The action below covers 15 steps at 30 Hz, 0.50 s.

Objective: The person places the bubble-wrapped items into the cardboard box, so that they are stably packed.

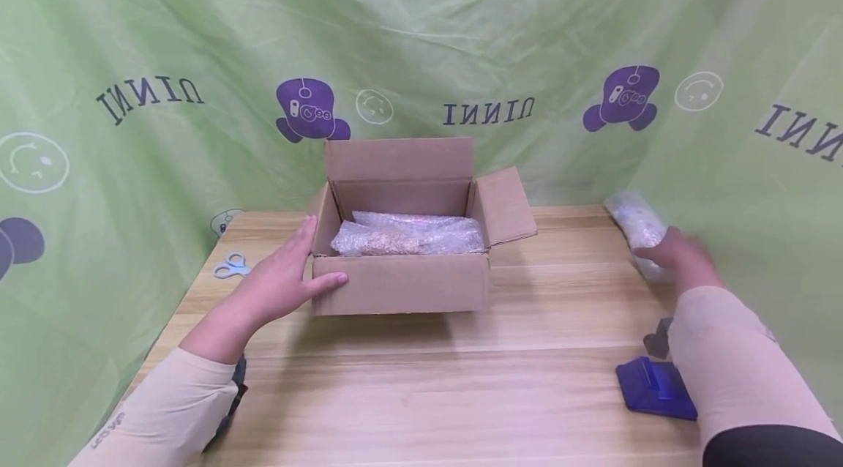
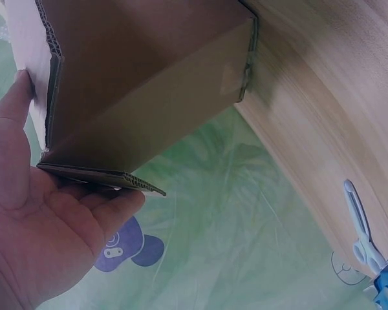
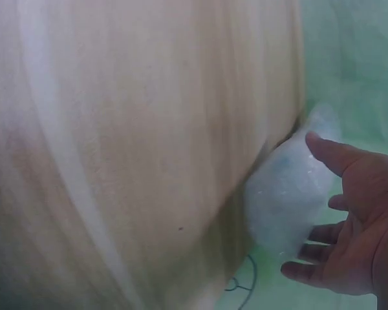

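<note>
An open cardboard box [image 1: 402,288] stands on the wooden table with bubble-wrapped items [image 1: 448,236] inside. My left hand [image 1: 279,277] rests at its left front corner, the thumb on the front wall and the fingers along the left flap. The left wrist view shows the left hand [image 2: 58,206] with those fingers stretched along the outside of a flap [image 2: 103,175]. At the table's right edge, my right hand [image 1: 681,258] is at a bubble-wrapped packet [image 1: 635,222]. Seen from the right wrist, the right hand [image 3: 362,219] has its thumb and fingers spread beside the packet [image 3: 284,194].
Light blue scissors [image 1: 230,266] lie left of the box. A dark blue object [image 1: 648,386] and a small grey object [image 1: 657,339] sit near my right forearm. The box's right flap [image 1: 506,207] sticks out sideways. A green printed curtain [image 1: 408,35] surrounds the table at the back and sides.
</note>
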Each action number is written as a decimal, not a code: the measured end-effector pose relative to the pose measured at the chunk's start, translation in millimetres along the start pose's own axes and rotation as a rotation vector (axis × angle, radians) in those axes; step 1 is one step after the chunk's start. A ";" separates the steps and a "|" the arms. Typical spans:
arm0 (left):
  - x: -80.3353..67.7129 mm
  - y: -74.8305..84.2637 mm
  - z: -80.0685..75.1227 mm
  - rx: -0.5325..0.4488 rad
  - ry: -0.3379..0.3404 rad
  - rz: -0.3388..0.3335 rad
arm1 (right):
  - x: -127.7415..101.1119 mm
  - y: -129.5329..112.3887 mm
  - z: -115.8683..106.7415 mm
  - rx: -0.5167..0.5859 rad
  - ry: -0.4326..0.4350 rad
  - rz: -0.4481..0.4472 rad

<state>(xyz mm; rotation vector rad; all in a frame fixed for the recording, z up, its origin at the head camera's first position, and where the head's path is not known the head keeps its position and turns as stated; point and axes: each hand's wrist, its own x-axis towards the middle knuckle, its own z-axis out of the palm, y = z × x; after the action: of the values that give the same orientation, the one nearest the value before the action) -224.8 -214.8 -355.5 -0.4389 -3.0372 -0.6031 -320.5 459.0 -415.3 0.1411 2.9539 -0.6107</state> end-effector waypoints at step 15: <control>-0.1 1.5 -0.6 -0.003 -0.017 -0.007 | -6.6 1.6 11.3 0.034 -0.038 0.031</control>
<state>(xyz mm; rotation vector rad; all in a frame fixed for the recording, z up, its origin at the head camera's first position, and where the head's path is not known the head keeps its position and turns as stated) -224.4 -213.8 -354.4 -0.4360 -3.0556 -0.6082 -312.7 455.5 -425.3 0.1758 2.9007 -0.6519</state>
